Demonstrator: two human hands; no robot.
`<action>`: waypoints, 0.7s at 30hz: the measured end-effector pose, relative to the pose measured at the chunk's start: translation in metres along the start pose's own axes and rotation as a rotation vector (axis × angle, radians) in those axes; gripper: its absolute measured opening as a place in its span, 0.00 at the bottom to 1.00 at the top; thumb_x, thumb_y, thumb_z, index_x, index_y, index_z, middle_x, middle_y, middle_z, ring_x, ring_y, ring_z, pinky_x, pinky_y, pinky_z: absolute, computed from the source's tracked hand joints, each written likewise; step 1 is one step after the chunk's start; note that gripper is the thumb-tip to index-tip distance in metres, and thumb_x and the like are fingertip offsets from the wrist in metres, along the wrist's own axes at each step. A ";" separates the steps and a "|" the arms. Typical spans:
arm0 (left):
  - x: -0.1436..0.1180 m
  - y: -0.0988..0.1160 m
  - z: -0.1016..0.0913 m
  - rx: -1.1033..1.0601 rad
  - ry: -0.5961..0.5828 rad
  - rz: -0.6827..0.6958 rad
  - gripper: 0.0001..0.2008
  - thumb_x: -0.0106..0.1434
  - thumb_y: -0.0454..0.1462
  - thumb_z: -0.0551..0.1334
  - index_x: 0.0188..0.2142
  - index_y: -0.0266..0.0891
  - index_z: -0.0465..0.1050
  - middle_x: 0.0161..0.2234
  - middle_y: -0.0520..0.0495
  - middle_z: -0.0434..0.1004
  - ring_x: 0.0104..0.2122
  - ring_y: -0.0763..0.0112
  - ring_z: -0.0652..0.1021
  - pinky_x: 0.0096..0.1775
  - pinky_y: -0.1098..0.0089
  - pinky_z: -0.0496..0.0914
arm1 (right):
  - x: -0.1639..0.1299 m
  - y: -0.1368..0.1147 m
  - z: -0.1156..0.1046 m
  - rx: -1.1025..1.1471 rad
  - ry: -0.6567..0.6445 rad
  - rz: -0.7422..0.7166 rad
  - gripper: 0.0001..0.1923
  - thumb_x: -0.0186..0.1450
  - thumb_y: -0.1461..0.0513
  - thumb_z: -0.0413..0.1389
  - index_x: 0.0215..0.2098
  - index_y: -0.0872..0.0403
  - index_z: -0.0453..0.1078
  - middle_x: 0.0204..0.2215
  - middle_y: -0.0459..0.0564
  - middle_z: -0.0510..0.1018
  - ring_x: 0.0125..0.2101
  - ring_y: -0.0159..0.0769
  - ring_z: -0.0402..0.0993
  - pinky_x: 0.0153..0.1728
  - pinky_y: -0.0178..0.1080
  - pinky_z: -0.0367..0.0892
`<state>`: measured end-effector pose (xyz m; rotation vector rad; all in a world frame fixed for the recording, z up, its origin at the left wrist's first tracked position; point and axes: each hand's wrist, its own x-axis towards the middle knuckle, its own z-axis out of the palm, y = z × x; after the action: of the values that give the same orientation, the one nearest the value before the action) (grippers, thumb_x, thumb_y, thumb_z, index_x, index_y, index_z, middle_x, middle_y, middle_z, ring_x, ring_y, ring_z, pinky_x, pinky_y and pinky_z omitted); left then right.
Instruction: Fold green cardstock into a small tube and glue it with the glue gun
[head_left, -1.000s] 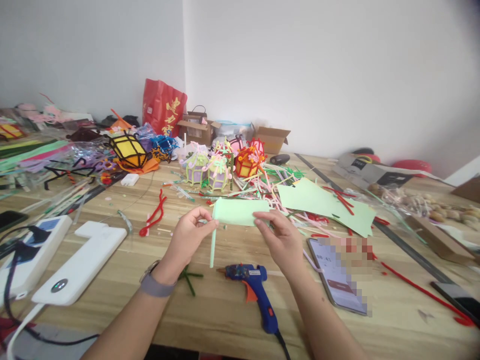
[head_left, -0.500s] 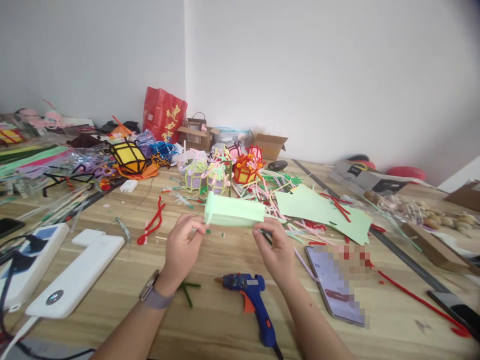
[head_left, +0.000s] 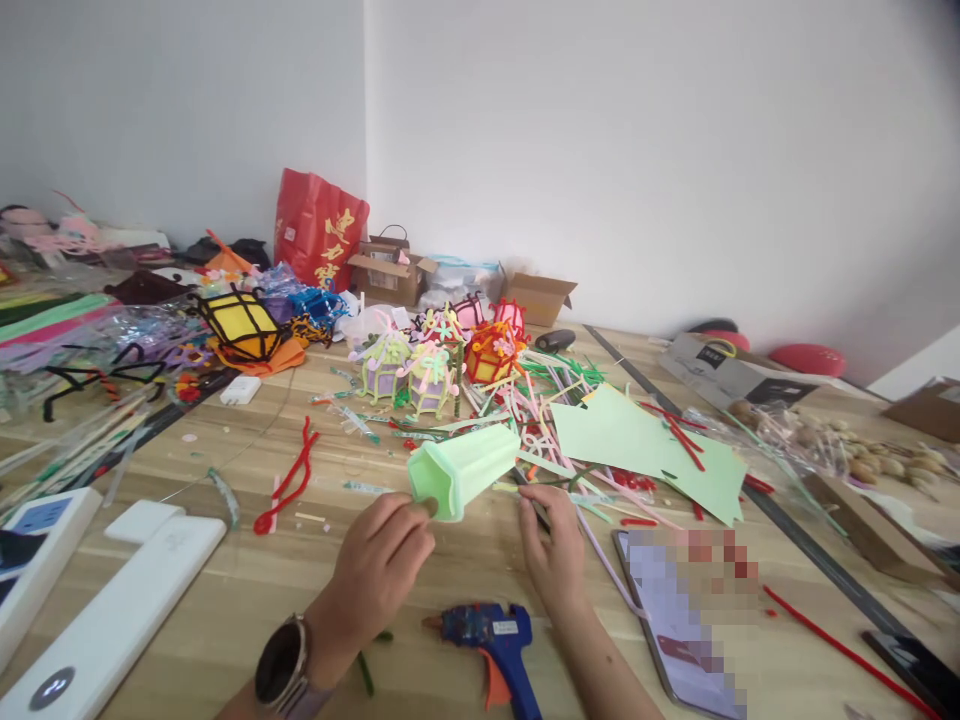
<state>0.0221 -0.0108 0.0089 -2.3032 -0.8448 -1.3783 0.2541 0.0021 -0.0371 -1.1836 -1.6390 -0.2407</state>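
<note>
My left hand pinches the rim of a pale green paper tube between thumb and fingers. The tube has folded sides, and its open, angular end faces me, tilted to the lower left. My right hand is just right of the tube's far end, apart from it, thumb and fingers curled towards each other. A slim dark thing shows between them; whether it is gripped or lies behind is unclear. Below, between my wrists, a blue hot glue gun lies on its side on the wooden table.
Small pipe-cleaner lanterns stand behind the tube, with loose pipe-cleaner pieces around them. Pale green sheets and a phone are at right. A white power bank and power strip lie left. Boxes line the wall.
My right hand has come off the tube and moved slightly down. The tube has turned so its open end faces me, held by my left hand alone. The view has shifted a little.
</note>
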 end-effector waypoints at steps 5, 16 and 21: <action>-0.010 -0.009 0.012 0.022 -0.034 -0.004 0.13 0.64 0.25 0.55 0.25 0.39 0.66 0.29 0.49 0.76 0.35 0.69 0.72 0.40 0.69 0.67 | 0.000 0.001 -0.004 -0.140 -0.099 -0.208 0.08 0.66 0.70 0.52 0.40 0.52 0.68 0.31 0.47 0.77 0.32 0.35 0.71 0.38 0.41 0.62; -0.015 -0.006 0.021 0.028 -0.008 -0.112 0.13 0.65 0.28 0.57 0.25 0.40 0.67 0.30 0.52 0.78 0.38 0.66 0.70 0.45 0.62 0.62 | -0.001 -0.012 -0.008 -0.234 -0.129 -0.343 0.08 0.66 0.69 0.54 0.42 0.53 0.69 0.32 0.49 0.77 0.34 0.37 0.70 0.40 0.43 0.61; -0.018 -0.008 0.020 0.064 -0.010 -0.092 0.13 0.64 0.27 0.57 0.23 0.40 0.67 0.29 0.52 0.77 0.36 0.67 0.69 0.44 0.64 0.62 | -0.002 -0.016 -0.006 -0.209 -0.103 -0.356 0.08 0.66 0.69 0.54 0.42 0.53 0.68 0.32 0.50 0.77 0.34 0.37 0.70 0.39 0.43 0.60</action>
<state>0.0241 0.0005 -0.0171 -2.2502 -0.9956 -1.3573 0.2453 -0.0103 -0.0300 -1.0635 -1.9485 -0.5969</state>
